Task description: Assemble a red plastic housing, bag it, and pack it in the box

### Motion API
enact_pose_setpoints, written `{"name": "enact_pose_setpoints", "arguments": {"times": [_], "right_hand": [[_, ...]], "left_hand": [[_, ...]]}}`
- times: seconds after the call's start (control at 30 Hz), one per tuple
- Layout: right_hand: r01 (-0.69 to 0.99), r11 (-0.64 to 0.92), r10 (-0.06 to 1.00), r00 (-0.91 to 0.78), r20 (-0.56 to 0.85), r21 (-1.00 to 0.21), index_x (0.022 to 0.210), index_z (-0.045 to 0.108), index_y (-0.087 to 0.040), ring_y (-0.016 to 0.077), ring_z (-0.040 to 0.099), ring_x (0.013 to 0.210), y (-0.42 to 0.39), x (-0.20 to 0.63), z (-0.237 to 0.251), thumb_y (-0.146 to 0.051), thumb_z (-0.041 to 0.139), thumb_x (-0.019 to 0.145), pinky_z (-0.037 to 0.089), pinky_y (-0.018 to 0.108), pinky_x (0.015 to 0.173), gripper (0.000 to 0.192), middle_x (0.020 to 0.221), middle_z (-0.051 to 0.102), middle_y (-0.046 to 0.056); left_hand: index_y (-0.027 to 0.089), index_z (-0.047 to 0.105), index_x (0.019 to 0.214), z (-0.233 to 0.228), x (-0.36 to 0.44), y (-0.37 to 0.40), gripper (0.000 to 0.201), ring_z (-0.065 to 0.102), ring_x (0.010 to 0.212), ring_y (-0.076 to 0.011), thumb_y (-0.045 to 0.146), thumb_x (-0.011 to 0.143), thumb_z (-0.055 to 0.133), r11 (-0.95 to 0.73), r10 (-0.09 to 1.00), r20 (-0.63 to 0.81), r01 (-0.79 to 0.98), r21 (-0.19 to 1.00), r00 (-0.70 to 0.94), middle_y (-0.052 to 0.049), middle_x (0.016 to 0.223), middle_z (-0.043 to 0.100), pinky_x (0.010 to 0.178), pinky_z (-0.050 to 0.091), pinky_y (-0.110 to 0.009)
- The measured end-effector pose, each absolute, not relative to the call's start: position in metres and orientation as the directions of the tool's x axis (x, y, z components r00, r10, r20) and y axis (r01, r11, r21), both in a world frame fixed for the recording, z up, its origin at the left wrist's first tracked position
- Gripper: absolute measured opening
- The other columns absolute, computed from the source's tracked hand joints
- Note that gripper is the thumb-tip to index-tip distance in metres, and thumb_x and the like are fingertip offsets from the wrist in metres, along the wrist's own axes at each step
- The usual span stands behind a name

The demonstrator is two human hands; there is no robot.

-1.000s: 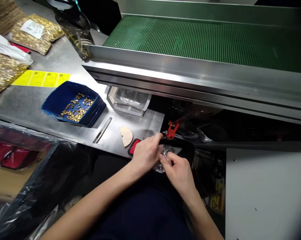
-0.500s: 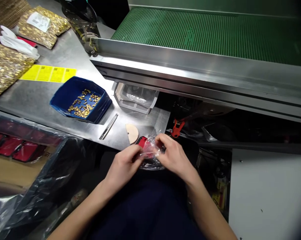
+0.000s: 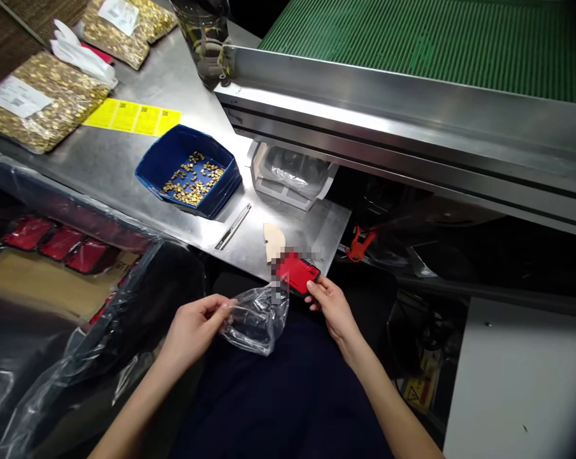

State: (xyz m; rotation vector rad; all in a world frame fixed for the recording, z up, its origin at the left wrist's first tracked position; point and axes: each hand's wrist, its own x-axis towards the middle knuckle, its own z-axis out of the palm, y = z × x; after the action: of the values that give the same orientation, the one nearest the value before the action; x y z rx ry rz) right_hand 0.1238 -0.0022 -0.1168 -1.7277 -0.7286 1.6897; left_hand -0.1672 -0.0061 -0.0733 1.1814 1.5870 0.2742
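Observation:
My left hand (image 3: 192, 328) pinches the edge of a small clear plastic bag (image 3: 257, 319), held above my lap in front of the steel table. My right hand (image 3: 333, 306) grips the near end of a flat red and black part (image 3: 298, 273) that lies at the table's front edge. The bag's mouth faces the red part, a short gap apart. A beige fan-shaped piece (image 3: 273, 241) lies just behind the red part.
A blue tray (image 3: 173, 153) with several small brass pieces stands on the steel table (image 3: 101, 172), a metal blade (image 3: 233, 226) beside it. Bags of brass parts (image 3: 39, 105) and yellow labels (image 3: 132, 118) lie at left. A green conveyor (image 3: 436, 44) runs behind. A box of red parts (image 3: 61, 245) sits lower left.
My hands were together crumpling the bag around the red part; now they have parted, the left holding the bag, the right holding the red part at the table edge. The view shifted left.

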Motion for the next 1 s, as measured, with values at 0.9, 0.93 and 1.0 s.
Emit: {"name": "enact_pose_setpoints", "arguments": {"times": [0.9,0.93,1.0], "right_hand": [[0.788,0.088,0.989,-0.141,-0.04,-0.609,0.111,0.061,-0.02,0.0176,0.061,0.079,-0.093,0.15,-0.026,-0.013,0.057,0.096,0.044,0.031,0.073,0.017,0.092,0.068,0.001],[0.794,0.056,0.991,-0.119,-0.064,-0.605,0.11,0.061,-0.021,0.0172,0.061,0.078,-0.093,0.15,-0.027,-0.015,0.057,0.097,0.043,0.03,0.072,0.015,0.09,0.068,0.0],[0.798,-0.008,0.993,-0.064,-0.098,-0.602,0.107,0.062,-0.022,0.0161,0.061,0.075,-0.092,0.15,-0.027,-0.018,0.058,0.097,0.042,0.029,0.07,0.011,0.086,0.067,-0.001]], "left_hand": [[0.017,0.034,0.054,-0.061,-0.044,0.045,0.064,0.031,0.047,-0.0115,0.058,0.104,0.031,0.107,0.782,-0.511,0.73,0.675,0.358,0.001,0.048,0.035,0.054,0.021,-0.031],[0.017,0.036,0.056,-0.06,-0.043,0.042,0.064,0.032,0.048,-0.0118,0.058,0.104,0.031,0.084,0.791,-0.495,0.737,0.671,0.36,0.001,0.049,0.037,0.055,0.02,-0.032],[0.017,0.043,0.059,-0.059,-0.041,0.034,0.06,0.037,0.05,-0.013,0.055,0.105,0.034,-0.017,0.828,-0.423,0.769,0.639,0.369,0.0,0.054,0.045,0.058,0.02,-0.033]]}}
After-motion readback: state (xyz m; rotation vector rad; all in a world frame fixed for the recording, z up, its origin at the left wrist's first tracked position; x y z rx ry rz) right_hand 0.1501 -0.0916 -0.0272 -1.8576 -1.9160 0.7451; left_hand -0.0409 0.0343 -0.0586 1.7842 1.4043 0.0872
